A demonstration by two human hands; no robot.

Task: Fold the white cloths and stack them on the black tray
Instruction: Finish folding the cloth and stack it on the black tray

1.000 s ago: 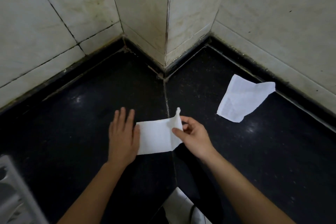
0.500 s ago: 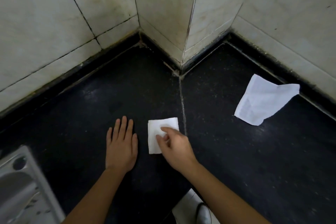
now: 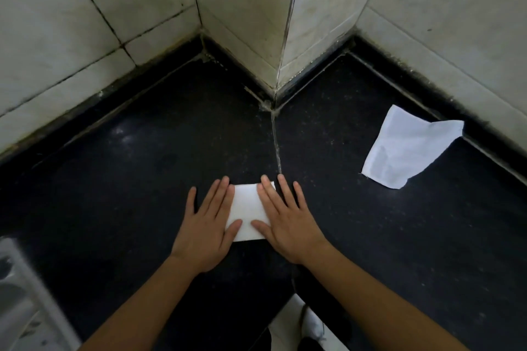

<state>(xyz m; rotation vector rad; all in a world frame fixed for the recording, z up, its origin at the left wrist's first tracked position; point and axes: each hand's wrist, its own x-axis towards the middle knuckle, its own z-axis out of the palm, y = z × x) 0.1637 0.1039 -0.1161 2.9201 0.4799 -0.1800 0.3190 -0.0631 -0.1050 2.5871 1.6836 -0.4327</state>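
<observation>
The cloth [image 3: 248, 208] is now folded small on the near tabletop [image 3: 142, 165]. The left hand [image 3: 205, 225] has moved onto it beside the right hand [image 3: 288, 222]. Both grips are open, pressing it flat. This fold looks done. A second cloth [image 3: 405, 151] waits far right.

Both arms reach forward from the lower edge of the view, bare to the elbow. The left forearm [image 3: 137, 308] angles up and to the right, and the right forearm [image 3: 385, 299] angles up and to the left, so the wrists draw close. The left grip [image 3: 206, 225] lies palm down, with its fingers [image 3: 216, 194] straight and slightly spread. The right grip [image 3: 288, 222] mirrors it, flat and palm down. The two thumbs point toward each other, their tips near but apart.
</observation>
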